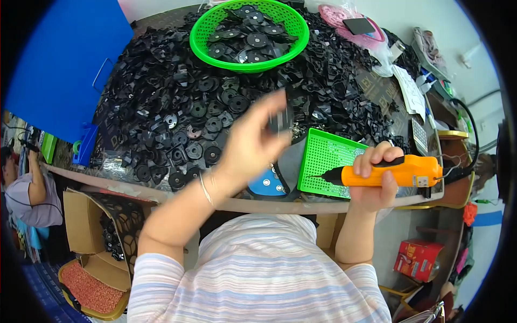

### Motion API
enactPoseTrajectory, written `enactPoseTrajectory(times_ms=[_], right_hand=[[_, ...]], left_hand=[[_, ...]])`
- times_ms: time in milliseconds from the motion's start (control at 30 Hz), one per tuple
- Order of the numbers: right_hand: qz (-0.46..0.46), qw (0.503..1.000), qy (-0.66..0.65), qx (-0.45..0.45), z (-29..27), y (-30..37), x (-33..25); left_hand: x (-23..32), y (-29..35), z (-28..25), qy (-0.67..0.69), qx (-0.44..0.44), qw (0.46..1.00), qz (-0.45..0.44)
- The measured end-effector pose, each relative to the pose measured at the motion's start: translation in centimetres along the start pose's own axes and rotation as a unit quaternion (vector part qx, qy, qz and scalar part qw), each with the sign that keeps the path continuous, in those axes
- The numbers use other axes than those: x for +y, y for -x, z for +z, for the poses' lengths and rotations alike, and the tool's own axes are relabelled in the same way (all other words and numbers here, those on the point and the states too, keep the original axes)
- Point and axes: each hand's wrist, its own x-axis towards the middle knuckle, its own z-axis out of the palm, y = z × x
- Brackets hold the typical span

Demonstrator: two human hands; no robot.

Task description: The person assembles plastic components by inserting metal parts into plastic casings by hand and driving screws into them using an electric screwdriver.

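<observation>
Screwdriver [405, 170], orange and electric, is clamped in the right hand [372, 197], tip above a green tray [305, 164] near the front edge of the counter [253, 205], while the left hand [242, 144], well apart, grips a blurred black part [280, 121].

Left hand [245, 144] outstretched, blurred; right hand [371, 197] curled in a grip.
</observation>
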Motion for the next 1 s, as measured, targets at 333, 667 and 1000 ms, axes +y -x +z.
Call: enactPoseTrajectory(times_ms=[333,667,1000], right_hand=[[-0.035,0.996,0.08,0.017,-1.8,0.9,-0.8],[-0.042,0.993,0.088,0.059,-2.3,0.6,-0.2],[-0.115,0.959,0.229,0.121,-6.3,0.3,0.3]], left_hand=[[-0.7,-0.6,-7.1,-0.489,-0.072,0.869,0.005],[-4.3,2.4,-5.6,-0.566,-0.096,0.813,-0.096],[-3.1,0.4,-4.3,-0.388,-0.002,0.921,0.035]])
